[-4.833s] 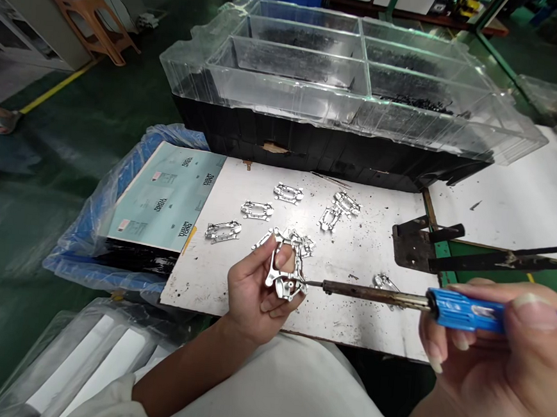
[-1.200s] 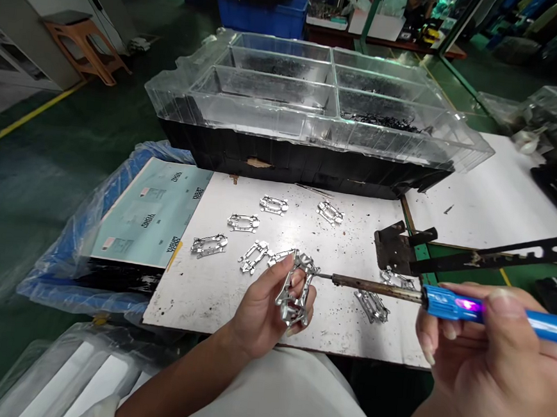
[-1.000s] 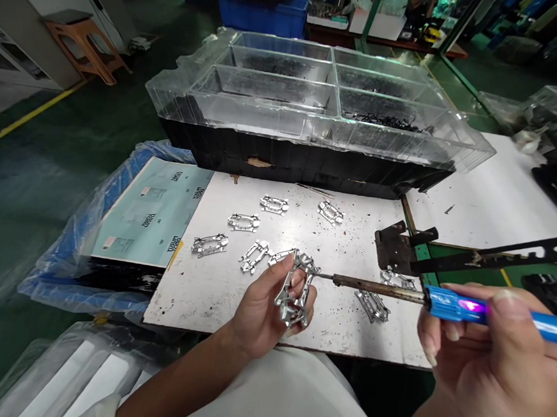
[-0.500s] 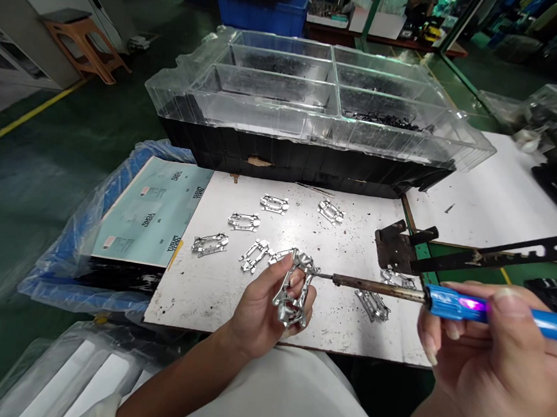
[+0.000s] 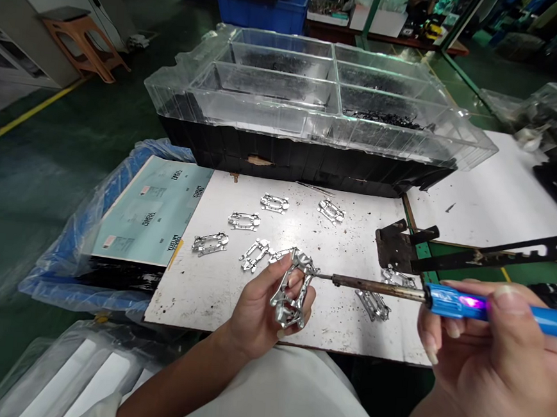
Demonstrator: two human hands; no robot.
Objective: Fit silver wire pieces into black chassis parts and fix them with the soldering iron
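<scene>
My left hand (image 5: 257, 313) is closed on a silver frame-shaped part (image 5: 295, 287), held upright above the front of the white tabletop. My right hand (image 5: 503, 355) grips the blue handle of a soldering iron (image 5: 464, 303), where a purple light glows. The iron points left, and its thin tip meets the upper right side of the held part. Several similar silver parts lie spread on the table, among them one part (image 5: 244, 221) to the left and another part (image 5: 331, 211) farther back. A further part (image 5: 372, 304) lies below the iron's shaft.
A clear compartment tray (image 5: 266, 114) on a black base stands at the back. Tweezers (image 5: 316, 189) lie before it. A dark metal bracket (image 5: 396, 246) with a slotted arm stands on the right. At left, a blue bin (image 5: 50, 287) holds light-blue printed sheets (image 5: 148, 208).
The silver part in my left hand has turned slightly, its lower end shifting a little left. My right hand and the soldering iron stay almost still.
</scene>
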